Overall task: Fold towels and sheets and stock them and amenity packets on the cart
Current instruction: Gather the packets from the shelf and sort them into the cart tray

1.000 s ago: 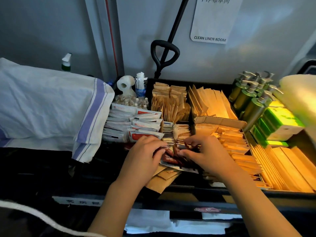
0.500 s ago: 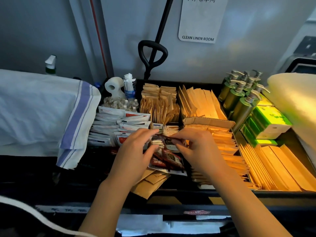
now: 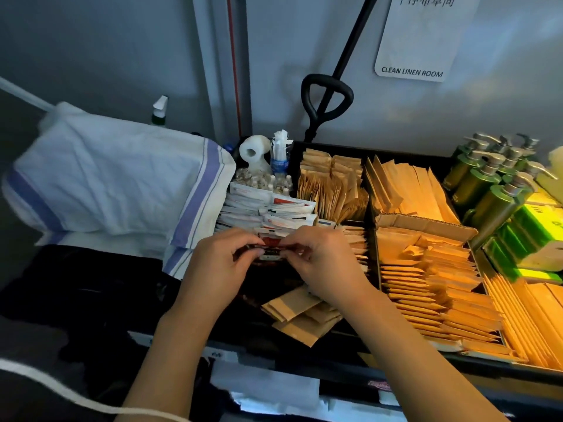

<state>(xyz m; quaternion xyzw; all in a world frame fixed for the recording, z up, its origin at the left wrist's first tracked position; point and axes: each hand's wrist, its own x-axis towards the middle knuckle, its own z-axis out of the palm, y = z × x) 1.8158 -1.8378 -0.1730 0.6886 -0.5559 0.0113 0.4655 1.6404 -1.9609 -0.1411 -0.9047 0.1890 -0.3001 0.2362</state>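
A small stack of dark red and black amenity packets [image 3: 272, 250] is held between my two hands above the cart tray [image 3: 335, 146]. My left hand [image 3: 221, 266] pinches its left end and my right hand [image 3: 327, 263] pinches its right end, fingers curled round the edges. Directly behind them stand white and red sachets [image 3: 268, 213]. Brown paper packets [image 3: 297, 316] lie loose under my right wrist. A folded white towel with purple stripes [image 3: 122, 184] lies on the cart at the left.
Tray compartments hold upright brown packets [image 3: 329, 184], flat brown sleeves [image 3: 426, 278] and a cardboard box [image 3: 423, 225]. Green pump bottles [image 3: 487, 184] and green boxes [image 3: 530, 236] stand at the right. A toilet roll [image 3: 253, 150], small bottles [image 3: 262, 179] and a black handle [image 3: 326, 99] stand behind.
Both hands have lifted the dark packets out of the front compartment and drawn them together into a stack, further back near the white sachets. The camera has shifted right.
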